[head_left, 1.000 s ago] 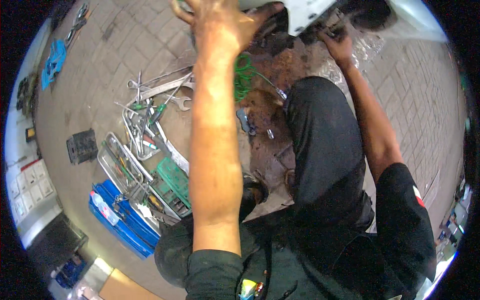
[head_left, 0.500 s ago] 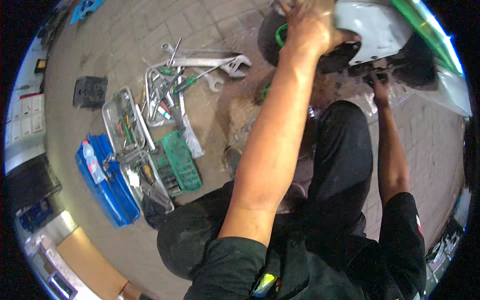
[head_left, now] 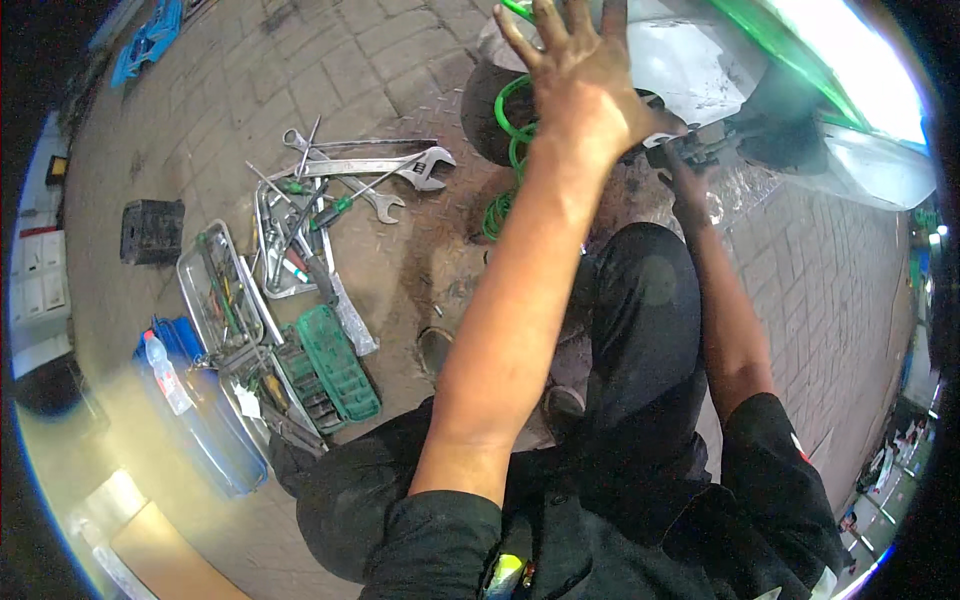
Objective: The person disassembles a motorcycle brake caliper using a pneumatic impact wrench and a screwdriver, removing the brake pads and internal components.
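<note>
My left hand (head_left: pixel 583 100) is stretched out with its fingers spread, in front of a pale grey panel (head_left: pixel 695 65) of a machine with bright green trim. Its fingers are not wrapped round anything. My right hand (head_left: pixel 690 192) is lower and to the right, its fingers curled up at a dark metal part (head_left: pixel 700 148) under the panel. What those fingers grip is too dark to make out. A green coiled hose (head_left: pixel 512 132) hangs beside my left wrist, and more of its loops lie on the floor.
To the left lie a large adjustable wrench (head_left: pixel 425 170), green-handled screwdrivers (head_left: pixel 330 212) and several other tools. Nearby are metal trays (head_left: pixel 222 285), an open green socket case (head_left: pixel 340 365), a blue toolbox (head_left: pixel 215 440) with a plastic bottle (head_left: pixel 168 375) on it, and a black block (head_left: pixel 152 232).
My view has shifted. My left hand has come off the panel's edge and spread its fingers. My right hand has moved left, closer to my left hand.
</note>
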A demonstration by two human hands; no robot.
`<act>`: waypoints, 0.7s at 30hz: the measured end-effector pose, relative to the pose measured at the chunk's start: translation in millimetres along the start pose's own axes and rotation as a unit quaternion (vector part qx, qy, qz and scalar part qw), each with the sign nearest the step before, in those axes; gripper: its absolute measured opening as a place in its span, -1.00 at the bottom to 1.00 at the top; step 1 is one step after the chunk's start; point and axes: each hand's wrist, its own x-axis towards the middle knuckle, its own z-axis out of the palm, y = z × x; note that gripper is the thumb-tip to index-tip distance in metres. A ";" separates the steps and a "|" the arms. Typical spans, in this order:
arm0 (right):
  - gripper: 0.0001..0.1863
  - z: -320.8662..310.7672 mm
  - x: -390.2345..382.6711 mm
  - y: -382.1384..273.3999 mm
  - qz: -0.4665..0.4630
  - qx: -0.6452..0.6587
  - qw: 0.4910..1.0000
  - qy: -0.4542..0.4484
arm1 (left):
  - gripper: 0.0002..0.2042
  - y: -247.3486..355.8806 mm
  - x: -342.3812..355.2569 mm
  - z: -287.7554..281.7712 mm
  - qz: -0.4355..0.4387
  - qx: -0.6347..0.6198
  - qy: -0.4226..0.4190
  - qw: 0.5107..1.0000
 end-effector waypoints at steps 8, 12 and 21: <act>-0.63 -36.2 45.6 50.0 -0.267 -0.028 0.962 -0.054 | -0.17 13.2 2.9 34.3 -0.052 0.124 0.079 0.988; -0.63 -22.8 41.9 51.0 -0.263 -0.024 0.964 -0.024 | -0.12 5.4 6.7 32.5 -0.024 0.016 0.051 0.998; -0.58 -51.0 65.5 71.4 -0.295 -0.176 0.938 -0.046 | -0.12 -0.7 16.2 18.8 -0.048 -0.056 -0.035 0.997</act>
